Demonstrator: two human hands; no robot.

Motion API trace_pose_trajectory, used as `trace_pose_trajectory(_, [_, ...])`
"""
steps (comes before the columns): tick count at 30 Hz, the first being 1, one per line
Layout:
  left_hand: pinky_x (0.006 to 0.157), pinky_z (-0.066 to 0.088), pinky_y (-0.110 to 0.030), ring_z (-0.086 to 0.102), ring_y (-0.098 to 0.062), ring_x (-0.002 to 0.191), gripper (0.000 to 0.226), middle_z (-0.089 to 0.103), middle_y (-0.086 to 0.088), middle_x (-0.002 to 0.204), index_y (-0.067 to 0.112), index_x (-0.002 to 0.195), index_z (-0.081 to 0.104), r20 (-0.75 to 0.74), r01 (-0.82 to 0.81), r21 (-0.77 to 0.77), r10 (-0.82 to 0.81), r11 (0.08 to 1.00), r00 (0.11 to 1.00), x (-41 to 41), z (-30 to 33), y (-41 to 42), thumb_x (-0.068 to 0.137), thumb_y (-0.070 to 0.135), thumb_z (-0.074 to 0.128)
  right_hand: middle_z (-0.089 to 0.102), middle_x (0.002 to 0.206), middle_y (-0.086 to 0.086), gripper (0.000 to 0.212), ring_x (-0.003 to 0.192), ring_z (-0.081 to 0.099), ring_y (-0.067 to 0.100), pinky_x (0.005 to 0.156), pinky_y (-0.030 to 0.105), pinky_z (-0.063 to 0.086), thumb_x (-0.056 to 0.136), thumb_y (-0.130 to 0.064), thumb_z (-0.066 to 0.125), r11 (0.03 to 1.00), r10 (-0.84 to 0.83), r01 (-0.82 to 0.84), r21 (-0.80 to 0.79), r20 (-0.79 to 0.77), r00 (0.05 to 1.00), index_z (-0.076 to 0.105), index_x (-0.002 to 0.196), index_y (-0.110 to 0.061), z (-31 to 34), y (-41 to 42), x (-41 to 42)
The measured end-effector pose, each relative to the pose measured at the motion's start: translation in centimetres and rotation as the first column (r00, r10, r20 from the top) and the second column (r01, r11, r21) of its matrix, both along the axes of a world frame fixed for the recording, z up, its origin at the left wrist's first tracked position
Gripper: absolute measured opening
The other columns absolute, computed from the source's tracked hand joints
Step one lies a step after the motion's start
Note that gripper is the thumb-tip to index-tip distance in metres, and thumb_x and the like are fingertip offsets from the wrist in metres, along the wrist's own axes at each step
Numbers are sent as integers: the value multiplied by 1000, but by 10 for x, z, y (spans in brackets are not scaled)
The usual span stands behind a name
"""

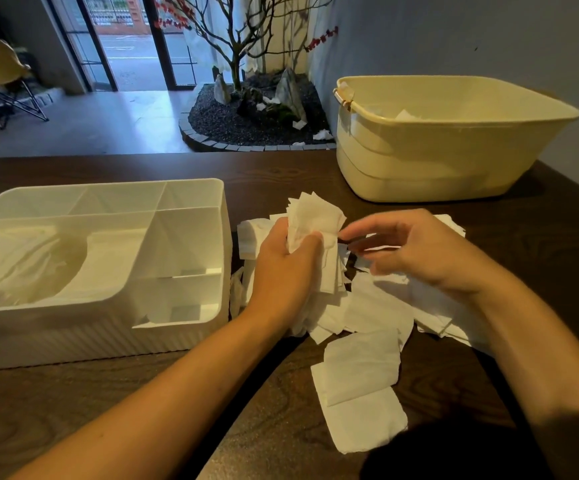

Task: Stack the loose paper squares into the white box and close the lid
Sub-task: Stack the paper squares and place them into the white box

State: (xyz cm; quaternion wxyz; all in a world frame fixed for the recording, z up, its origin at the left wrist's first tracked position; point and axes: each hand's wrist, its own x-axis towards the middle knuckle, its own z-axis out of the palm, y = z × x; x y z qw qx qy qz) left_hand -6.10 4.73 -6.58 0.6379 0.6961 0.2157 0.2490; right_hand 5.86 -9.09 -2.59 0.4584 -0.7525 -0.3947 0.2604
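Note:
My left hand [286, 268] grips an upright bundle of white paper squares [315, 220] over the middle of the table. My right hand [416, 245] hovers just right of the bundle, motion-blurred, fingers loosely curved with the tips near the bundle's edge; whether it pinches a sheet is unclear. Loose paper squares [378, 306] lie scattered under and around both hands, and two larger ones [360, 393] sit nearer me. The white box [191, 327], a compartmented organizer with ribbed sides, stands at the left with its top uncovered and some paper in its big left compartment.
A pale yellow plastic tub [419, 161] with paper inside stands at the back right of the dark wooden table [108, 403]. Beyond the table's far edge are a gravel bed with a bare tree [246, 109] and a glass door.

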Motion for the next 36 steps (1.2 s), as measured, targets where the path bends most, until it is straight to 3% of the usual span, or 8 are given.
trace_pose_trajectory(3, [89,54,-29,60,-12,110,28,62,11,122,32,129,51,12,-9,12,9,1000,1000,1,-1,0,103,22,49,67,112,-21,59,109,61,1,91,30,57,75,16,68,965,116,-72,-253,164,980,74,99,-38,5,-4,4])
trace_pose_trajectory(7, [77,48,-17,59,-2,101,26,58,26,106,42,118,47,16,10,37,-10,999,1000,1,0,-1,103,21,49,44,126,-44,75,120,38,-20,88,11,42,76,4,74,866,333,-233,-443,163,929,61,116,-58,20,-15,-1])
trace_pose_trajectory(10, [77,50,-19,61,-5,100,23,62,20,108,39,116,52,11,-8,59,7,998,1000,1,-2,-1,103,21,50,45,117,-39,79,110,46,-10,82,17,48,77,-3,75,786,410,-222,-576,218,886,50,127,-58,19,-9,-14])
trace_pose_trajectory(16, [73,50,-13,62,-3,99,23,64,16,110,33,122,54,17,-30,69,29,997,999,2,-2,1,103,22,49,64,89,-3,41,75,56,12,66,25,46,81,-6,74,801,353,-151,-579,255,900,69,102,-40,11,-2,-16])
trace_pose_trajectory(20, [77,50,-17,61,-7,104,28,64,13,117,29,130,54,12,-22,48,21,999,1000,2,-3,0,104,22,50,61,62,-20,24,64,54,5,69,30,51,85,-8,71,806,311,-122,-579,238,920,74,82,-31,11,-8,-10])
trace_pose_trajectory(25, [84,53,-25,62,-10,106,26,64,11,116,29,128,55,12,-37,23,36,999,999,2,-2,0,103,23,50,71,85,-1,27,77,62,14,70,23,51,89,-9,67,943,197,-117,-312,237,951,75,97,-34,21,-14,-5])
trace_pose_trajectory(30, [80,52,-22,63,-10,105,23,66,10,114,30,123,56,20,-40,13,40,999,999,2,-2,0,103,21,51,63,89,-6,37,73,55,5,69,20,47,82,-15,77,723,419,-294,-625,58,906,67,105,-41,19,-14,-7])
trace_pose_trajectory(36, [75,50,-20,63,-7,101,19,66,14,107,34,115,56,20,-30,22,29,999,999,2,-1,-1,103,21,50,62,81,-4,26,72,54,13,69,29,45,87,-6,67,676,414,-194,-710,148,898,69,94,-30,16,-10,-14])
